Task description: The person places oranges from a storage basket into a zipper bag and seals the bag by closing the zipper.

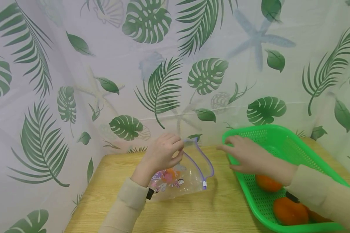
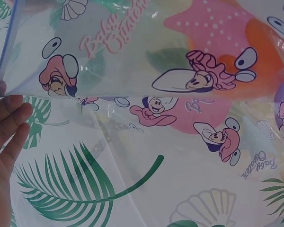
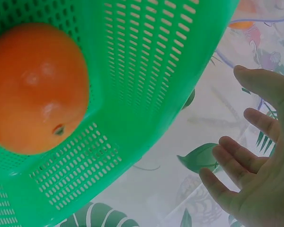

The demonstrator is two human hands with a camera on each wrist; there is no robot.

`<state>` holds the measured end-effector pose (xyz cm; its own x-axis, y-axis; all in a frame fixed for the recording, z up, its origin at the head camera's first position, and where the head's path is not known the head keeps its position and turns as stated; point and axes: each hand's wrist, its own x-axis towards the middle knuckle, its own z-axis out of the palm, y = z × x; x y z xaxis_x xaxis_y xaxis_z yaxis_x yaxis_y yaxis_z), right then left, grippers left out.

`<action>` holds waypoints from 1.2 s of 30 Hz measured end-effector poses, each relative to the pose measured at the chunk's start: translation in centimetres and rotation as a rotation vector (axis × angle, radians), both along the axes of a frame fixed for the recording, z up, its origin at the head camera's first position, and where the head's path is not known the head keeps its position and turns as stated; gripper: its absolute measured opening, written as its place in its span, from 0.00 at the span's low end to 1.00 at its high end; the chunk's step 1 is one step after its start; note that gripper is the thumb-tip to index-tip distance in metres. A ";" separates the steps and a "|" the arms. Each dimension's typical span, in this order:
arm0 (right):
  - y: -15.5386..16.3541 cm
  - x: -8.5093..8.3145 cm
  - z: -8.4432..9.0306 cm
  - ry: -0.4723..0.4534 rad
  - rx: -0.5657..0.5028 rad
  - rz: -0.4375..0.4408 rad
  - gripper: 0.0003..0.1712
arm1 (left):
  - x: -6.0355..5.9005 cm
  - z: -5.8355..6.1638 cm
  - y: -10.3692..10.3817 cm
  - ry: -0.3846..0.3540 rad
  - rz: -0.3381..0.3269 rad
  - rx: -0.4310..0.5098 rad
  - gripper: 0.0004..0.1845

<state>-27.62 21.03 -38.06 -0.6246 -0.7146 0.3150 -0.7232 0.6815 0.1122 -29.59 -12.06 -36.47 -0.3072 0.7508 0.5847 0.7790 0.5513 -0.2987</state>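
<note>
A clear zip bag (image 1: 182, 176) printed with pink cartoon figures stands on the wooden table (image 1: 175, 213) with its mouth held up, and something orange shows through its lower half. The left hand (image 1: 160, 154) pinches the top edge of the bag near the blue-lined opening, fingers curled round the rim; from the left wrist view the printed plastic (image 2: 180, 61) fills most of the frame, with the fingertips (image 2: 9, 118) at its edge. The right hand (image 1: 246, 155) hovers just to the right of the bag, over the near corner of a green perforated basket (image 1: 283, 142), fingers spread and relaxed and holding nothing; the right wrist view shows its open palm (image 3: 255, 179) beside the basket wall (image 3: 146, 85). In the basket lie oranges (image 1: 290, 210), one of them close under the right forearm. Behind the table hangs a pale curtain (image 1: 163, 64) patterned with green leaves.
</note>
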 end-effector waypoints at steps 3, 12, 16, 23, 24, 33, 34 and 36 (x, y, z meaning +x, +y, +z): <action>0.5 0.0 0.0 0.016 0.004 0.008 0.43 | 0.0 -0.1 0.0 0.000 -0.002 0.000 0.07; 1.8 0.4 0.0 -0.003 0.026 -0.043 0.44 | -0.1 -0.1 0.1 -0.003 -0.007 -0.008 0.07; 2.4 0.7 0.1 -0.016 0.019 -0.060 0.43 | -0.2 -0.2 0.1 0.007 -0.016 -0.002 0.07; 3.5 1.3 0.2 -0.043 0.034 -0.114 0.43 | -0.2 -0.2 0.2 0.003 -0.010 -0.006 0.07; 3.7 1.3 0.1 -0.046 0.035 -0.118 0.44 | -0.2 -0.2 0.2 0.002 -0.010 -0.007 0.07; 5.3 1.5 -0.3 -0.073 0.032 -0.146 0.45 | -0.2 -0.1 0.3 0.001 -0.021 -0.008 0.07; 5.4 1.5 -0.3 -0.076 0.029 -0.149 0.45 | -0.2 -0.1 0.3 0.000 -0.022 -0.008 0.07; 5.8 1.5 -0.3 -0.075 0.023 -0.151 0.45 | -0.2 -0.1 0.3 0.001 -0.023 -0.010 0.07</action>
<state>-26.08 26.78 -38.37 -0.7466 -0.6173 0.2480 -0.6196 0.7810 0.0786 -29.80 -11.73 -36.59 -0.2898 0.7633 0.5774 0.7910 0.5306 -0.3045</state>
